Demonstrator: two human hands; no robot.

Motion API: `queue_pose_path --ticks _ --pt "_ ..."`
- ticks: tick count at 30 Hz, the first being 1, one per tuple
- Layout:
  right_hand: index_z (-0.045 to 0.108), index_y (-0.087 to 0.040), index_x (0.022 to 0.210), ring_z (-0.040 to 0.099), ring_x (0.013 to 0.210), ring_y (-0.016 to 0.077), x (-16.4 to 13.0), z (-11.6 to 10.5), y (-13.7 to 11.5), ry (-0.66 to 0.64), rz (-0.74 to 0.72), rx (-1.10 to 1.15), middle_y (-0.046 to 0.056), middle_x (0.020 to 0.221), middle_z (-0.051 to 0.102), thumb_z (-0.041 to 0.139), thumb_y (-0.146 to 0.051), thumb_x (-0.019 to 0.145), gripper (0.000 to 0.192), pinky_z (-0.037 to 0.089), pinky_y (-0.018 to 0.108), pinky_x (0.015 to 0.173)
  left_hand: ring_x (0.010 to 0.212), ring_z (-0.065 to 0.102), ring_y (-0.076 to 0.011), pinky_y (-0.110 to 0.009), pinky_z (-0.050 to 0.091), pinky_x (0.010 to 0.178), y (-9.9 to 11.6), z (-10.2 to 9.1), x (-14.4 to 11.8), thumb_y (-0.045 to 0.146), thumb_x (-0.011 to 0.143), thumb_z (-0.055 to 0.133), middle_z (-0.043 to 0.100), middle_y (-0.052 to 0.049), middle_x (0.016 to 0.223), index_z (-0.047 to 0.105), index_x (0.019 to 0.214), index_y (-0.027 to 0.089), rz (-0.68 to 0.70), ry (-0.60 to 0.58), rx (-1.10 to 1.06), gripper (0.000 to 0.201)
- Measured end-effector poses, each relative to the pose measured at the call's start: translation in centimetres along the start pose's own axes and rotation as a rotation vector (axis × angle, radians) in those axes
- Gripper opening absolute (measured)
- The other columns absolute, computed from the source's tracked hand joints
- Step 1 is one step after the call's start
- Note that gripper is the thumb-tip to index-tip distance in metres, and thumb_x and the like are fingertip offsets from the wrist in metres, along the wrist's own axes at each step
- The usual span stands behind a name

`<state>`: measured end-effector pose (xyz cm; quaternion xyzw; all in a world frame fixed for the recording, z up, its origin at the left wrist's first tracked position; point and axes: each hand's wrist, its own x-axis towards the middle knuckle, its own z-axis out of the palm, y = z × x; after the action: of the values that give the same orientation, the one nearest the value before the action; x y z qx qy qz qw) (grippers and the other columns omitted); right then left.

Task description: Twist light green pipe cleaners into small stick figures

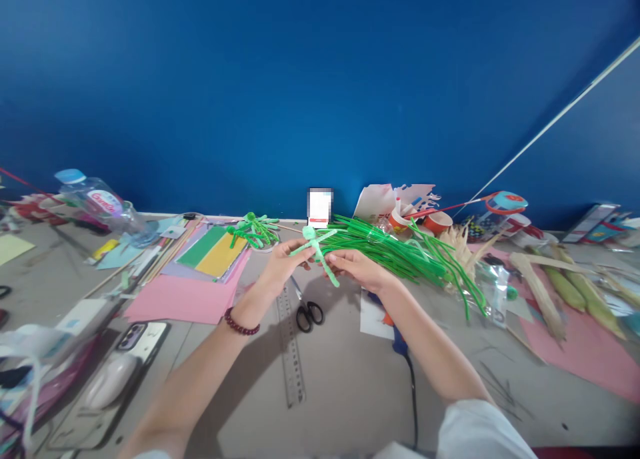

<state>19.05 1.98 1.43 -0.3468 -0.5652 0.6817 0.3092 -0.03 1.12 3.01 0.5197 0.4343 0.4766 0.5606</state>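
Between my two hands is a light green pipe-cleaner figure [320,253], with a round top and thin arms spreading from it. My left hand [284,264] pinches it from the left; a dark bead bracelet circles that wrist. From the other side, the fingers of my right hand [356,267] close on its lower right part, and the exact grip is partly hidden. Below the hands lie black-handled scissors [309,315] and a clear ruler [291,355]. Just behind my right hand spreads a bundle of green pipe cleaners [400,245].
Several curled green pipe cleaners [254,231] lie by coloured sheets [213,252] and pink paper [185,297]. A phone [150,339], plastic bottle [97,195] and lit screen [320,207] stand around. A corded blue tool [400,342] lies under my right forearm; corn husks [543,295] are right.
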Motion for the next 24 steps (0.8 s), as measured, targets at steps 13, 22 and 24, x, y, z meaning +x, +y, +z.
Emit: queue_pose_path --ticks 13,22,24 --pt "0.065 -0.016 0.082 0.060 0.063 0.0125 0.2 0.7 0.1 0.140 -0.032 -0.016 0.000 0.067 0.065 0.071 -0.040 0.070 0.027 0.044 0.024 0.059 0.071 0.062 -0.0141 -0.025 0.050 0.062 -0.3 -0.3 0.1 0.038 0.073 0.067 0.069 -0.005 0.087 0.070 0.084 0.018 0.062 -0.046 0.044 0.023" --pt "0.062 -0.016 0.075 0.061 0.061 0.0134 0.6 0.6 0.5 0.111 -0.060 0.025 0.002 0.067 0.065 0.067 -0.048 0.073 0.032 0.050 0.028 0.061 0.066 0.059 -0.0132 -0.023 0.048 0.057 -1.0 0.1 0.2 0.033 0.075 0.064 0.066 -0.003 0.078 0.066 0.086 0.017 0.084 -0.148 0.172 0.020" --pt "0.063 -0.015 0.074 0.060 0.058 0.0125 0.5 0.5 0.6 0.094 -0.068 -0.072 0.002 0.064 0.065 0.065 -0.048 0.075 0.033 0.049 0.027 0.061 0.074 0.061 -0.0154 -0.025 0.049 0.061 -0.9 -0.8 0.6 0.033 0.078 0.061 0.068 -0.004 0.087 0.065 0.095 0.018 0.100 -0.282 0.229 0.024"
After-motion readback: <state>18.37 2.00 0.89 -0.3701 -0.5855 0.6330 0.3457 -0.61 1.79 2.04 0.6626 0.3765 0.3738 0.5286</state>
